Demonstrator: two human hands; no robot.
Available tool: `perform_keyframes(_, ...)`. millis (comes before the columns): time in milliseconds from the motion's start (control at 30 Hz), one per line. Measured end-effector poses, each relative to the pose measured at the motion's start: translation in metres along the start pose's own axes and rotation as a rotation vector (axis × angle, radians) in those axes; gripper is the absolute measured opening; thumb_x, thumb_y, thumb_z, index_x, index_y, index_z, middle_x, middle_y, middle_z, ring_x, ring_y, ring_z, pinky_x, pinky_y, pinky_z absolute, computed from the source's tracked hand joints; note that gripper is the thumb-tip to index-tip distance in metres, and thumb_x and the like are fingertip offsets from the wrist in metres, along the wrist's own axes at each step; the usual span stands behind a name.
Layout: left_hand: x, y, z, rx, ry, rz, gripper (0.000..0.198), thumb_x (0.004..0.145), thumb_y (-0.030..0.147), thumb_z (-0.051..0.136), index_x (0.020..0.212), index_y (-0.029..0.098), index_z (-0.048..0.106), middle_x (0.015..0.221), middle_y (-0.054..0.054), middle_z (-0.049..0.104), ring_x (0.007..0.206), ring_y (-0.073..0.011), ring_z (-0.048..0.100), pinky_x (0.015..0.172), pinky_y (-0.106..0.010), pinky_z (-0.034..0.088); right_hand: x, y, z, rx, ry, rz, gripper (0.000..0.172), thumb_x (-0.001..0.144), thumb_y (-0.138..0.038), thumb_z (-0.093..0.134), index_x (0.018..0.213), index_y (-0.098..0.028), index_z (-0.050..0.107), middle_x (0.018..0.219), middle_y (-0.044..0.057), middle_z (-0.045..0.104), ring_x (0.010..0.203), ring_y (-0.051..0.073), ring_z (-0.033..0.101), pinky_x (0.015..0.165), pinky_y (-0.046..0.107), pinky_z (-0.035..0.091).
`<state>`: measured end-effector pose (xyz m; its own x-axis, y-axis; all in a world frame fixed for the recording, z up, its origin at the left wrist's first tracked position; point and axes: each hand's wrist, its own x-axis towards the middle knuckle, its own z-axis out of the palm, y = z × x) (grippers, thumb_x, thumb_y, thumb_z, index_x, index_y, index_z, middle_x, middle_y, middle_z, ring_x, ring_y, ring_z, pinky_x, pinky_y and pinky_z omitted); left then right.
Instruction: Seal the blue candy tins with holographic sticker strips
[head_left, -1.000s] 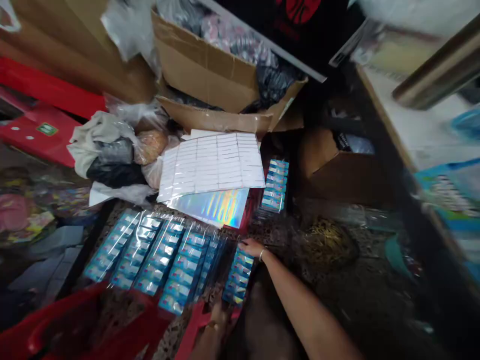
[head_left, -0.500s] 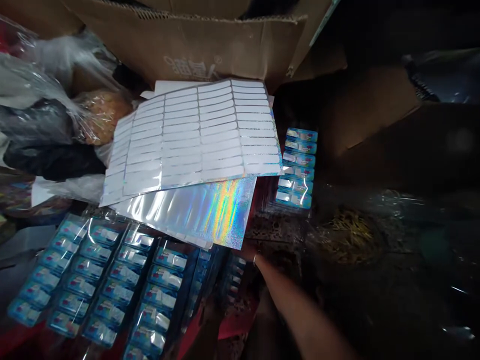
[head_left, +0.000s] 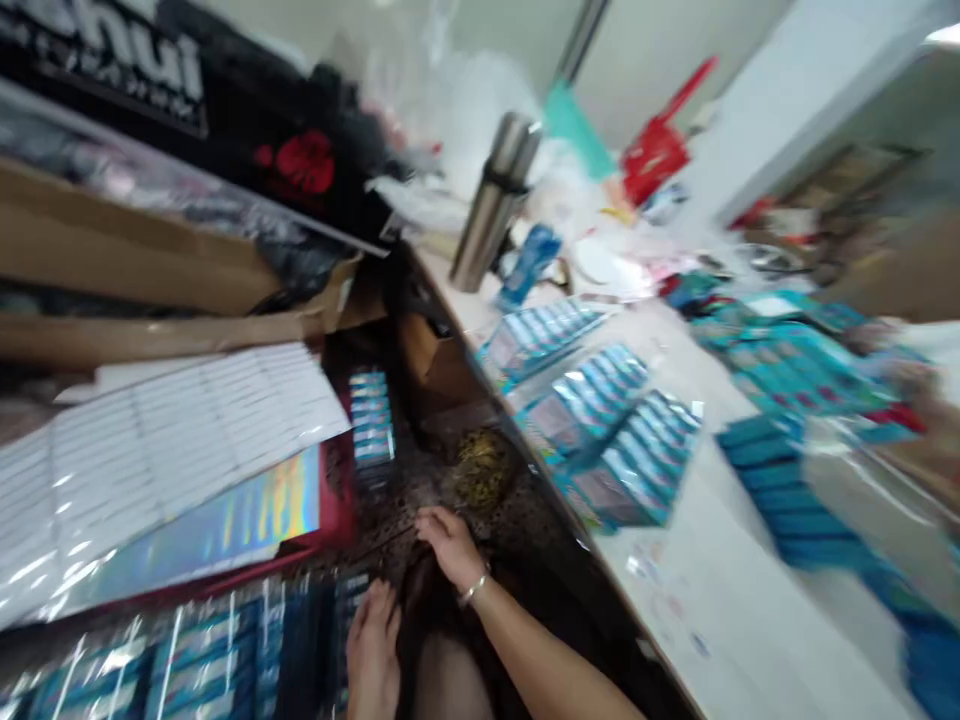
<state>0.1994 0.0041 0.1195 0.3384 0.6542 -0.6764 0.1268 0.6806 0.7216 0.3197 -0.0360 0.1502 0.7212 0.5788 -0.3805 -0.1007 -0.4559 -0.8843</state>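
My right hand [head_left: 448,543], a bracelet on its wrist, rests palm down on the dark speckled floor with the fingers stretched forward and nothing in it. My left hand [head_left: 373,650] lies lower, fingers extended, touching the edge of the wrapped packs of small blue boxes [head_left: 195,660] at the bottom left. Another short stack of blue boxes [head_left: 372,417] stands on the floor beyond my right hand. White label sheets [head_left: 165,440] lie over a holographic sheet [head_left: 225,525] at the left. The picture is smeared by motion.
A white table [head_left: 720,600] at the right carries several wrapped packs of blue boxes [head_left: 607,430] and a steel flask [head_left: 495,205]. Cardboard boxes [head_left: 150,260] stand at the back left. A small brown box [head_left: 431,355] sits under the table's edge.
The view has swung up and right, bringing the white table into sight. My right hand has left the blue packs and now lies flat on the floor; my left hand shows beside the packs.
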Motion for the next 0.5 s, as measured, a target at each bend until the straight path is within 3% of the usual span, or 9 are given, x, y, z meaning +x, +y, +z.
perform_keyframes(67, -0.03, 0.05, 0.043, -0.077, -0.144, 0.034, 0.027, 0.092, 0.029, 0.055, 0.115, 0.021, 0.065, 0.122, -0.011, 0.071, 0.116, -0.0264, 0.067, 0.102, -0.042, 0.052, -0.062, -0.052, -0.031, 0.052, 0.04, -0.131, 0.035, 0.09, -0.048, 0.056, 0.11, -0.025, 0.073, 0.097, 0.003, 0.074, 0.092, 0.022, 0.069, 0.088, 0.036, 0.054)
perform_keyframes(133, -0.069, 0.097, 0.087, -0.096, -0.358, 0.177, 0.036, 0.09, 0.031, 0.059, 0.123, 0.019, 0.061, 0.133, -0.013, 0.066, 0.126, -0.0262, 0.061, 0.11, -0.042, 0.046, -0.129, -0.094, -0.069, 0.0, -0.018, -0.347, 0.033, 0.09, -0.04, 0.059, 0.117, -0.03, 0.073, 0.108, 0.003, 0.074, 0.097, 0.024, 0.067, 0.092, 0.038, 0.052)
perform_keyframes(167, -0.089, 0.117, 0.108, -0.091, -0.45, 0.259, 0.039, 0.09, 0.033, 0.059, 0.127, 0.018, 0.06, 0.138, -0.013, 0.063, 0.13, -0.0262, 0.058, 0.113, -0.042, 0.043, -0.156, -0.11, -0.092, -0.021, 0.028, -0.407, 0.031, 0.088, -0.04, 0.063, 0.116, -0.032, 0.074, 0.11, 0.003, 0.074, 0.097, 0.025, 0.067, 0.092, 0.039, 0.052)
perform_keyframes(200, -0.108, 0.132, 0.127, -0.091, -0.503, 0.33, 0.044, 0.09, 0.034, 0.06, 0.13, 0.018, 0.057, 0.143, -0.013, 0.058, 0.134, -0.0258, 0.054, 0.116, -0.041, 0.04, -0.177, -0.121, -0.117, -0.02, 0.154, -0.433, 0.027, 0.089, -0.042, 0.062, 0.11, -0.033, 0.076, 0.106, 0.002, 0.075, 0.096, 0.025, 0.067, 0.091, 0.039, 0.052)
perform_keyframes(233, -0.125, 0.143, 0.143, -0.098, -0.525, 0.357, 0.048, 0.092, 0.036, 0.059, 0.135, 0.017, 0.053, 0.15, -0.013, 0.052, 0.139, -0.025, 0.048, 0.118, -0.039, 0.037, -0.19, -0.129, -0.145, 0.016, 0.363, -0.444, 0.026, 0.09, -0.045, 0.06, 0.104, -0.032, 0.077, 0.103, 0.003, 0.076, 0.097, 0.026, 0.067, 0.092, 0.04, 0.052)
perform_keyframes(300, -0.152, 0.149, 0.168, -0.092, -0.498, 0.34, 0.058, 0.094, 0.038, 0.055, 0.146, 0.017, 0.04, 0.161, -0.013, 0.036, 0.148, -0.0229, 0.035, 0.121, -0.036, 0.029, -0.188, -0.137, -0.204, 0.108, 0.702, -0.471, 0.041, 0.087, -0.054, 0.061, 0.115, -0.026, 0.073, 0.113, 0.008, 0.073, 0.109, 0.028, 0.064, 0.1, 0.045, 0.047)
perform_keyframes(367, -0.172, 0.14, 0.181, -0.061, -0.442, 0.3, 0.068, 0.096, 0.041, 0.053, 0.154, 0.017, 0.026, 0.167, -0.011, 0.02, 0.153, -0.0211, 0.021, 0.124, -0.033, 0.021, -0.161, -0.141, -0.261, 0.185, 0.823, -0.37, 0.07, 0.081, -0.063, 0.063, 0.137, -0.022, 0.057, 0.133, 0.013, 0.063, 0.126, 0.029, 0.055, 0.107, 0.046, 0.041)
perform_keyframes(433, -0.185, 0.121, 0.189, -0.031, -0.4, 0.254, 0.079, 0.094, 0.045, 0.055, 0.157, 0.017, 0.017, 0.169, -0.011, 0.011, 0.155, -0.0212, 0.012, 0.125, -0.034, 0.015, -0.123, -0.147, -0.308, 0.196, 0.767, -0.198, 0.082, 0.082, -0.07, 0.056, 0.147, -0.021, 0.044, 0.149, 0.016, 0.049, 0.137, 0.028, 0.045, 0.112, 0.046, 0.035)
perform_keyframes(500, -0.193, 0.105, 0.196, -0.04, -0.37, 0.172, 0.087, 0.09, 0.049, 0.063, 0.156, 0.017, 0.017, 0.169, -0.013, 0.012, 0.155, -0.0236, 0.013, 0.125, -0.036, 0.015, -0.087, -0.153, -0.341, 0.184, 0.661, -0.106, 0.082, 0.082, -0.076, 0.052, 0.143, -0.02, 0.049, 0.145, 0.019, 0.052, 0.136, 0.031, 0.046, 0.111, 0.051, 0.034)
